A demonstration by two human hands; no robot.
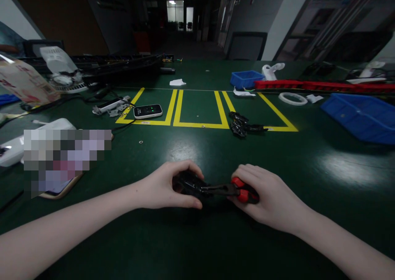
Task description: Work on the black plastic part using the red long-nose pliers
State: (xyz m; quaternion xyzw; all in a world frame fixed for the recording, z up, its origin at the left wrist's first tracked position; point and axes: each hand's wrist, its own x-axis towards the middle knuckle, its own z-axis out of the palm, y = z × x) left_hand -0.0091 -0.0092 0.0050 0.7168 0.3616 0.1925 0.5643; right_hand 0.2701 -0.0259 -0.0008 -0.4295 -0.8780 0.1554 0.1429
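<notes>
My left hand (pixel 168 187) is curled around a black plastic part (pixel 189 183), its thumb and index finger on either side; the part's exact kind does not show. Wrapped in my right hand (pixel 262 193) are red-handled needle-nose pliers (pixel 224 188). Their long dark jaws point left and meet the right end of the black part. Whether the jaw tips grip it or only touch it, I cannot tell. Farther forward on the green table (pixel 142 230), a small heap of similar black parts (pixel 240 124) lies across the yellow tape.
A phone (pixel 63 189) and a white device (pixel 51 136) lie at left. Beyond are a small black-and-white gadget (pixel 148 111) and grey metal pieces (pixel 115 107). Blue bins (pixel 361 117), a white tape roll (pixel 292 99) and a long red strip (pixel 308 85) occupy the right side.
</notes>
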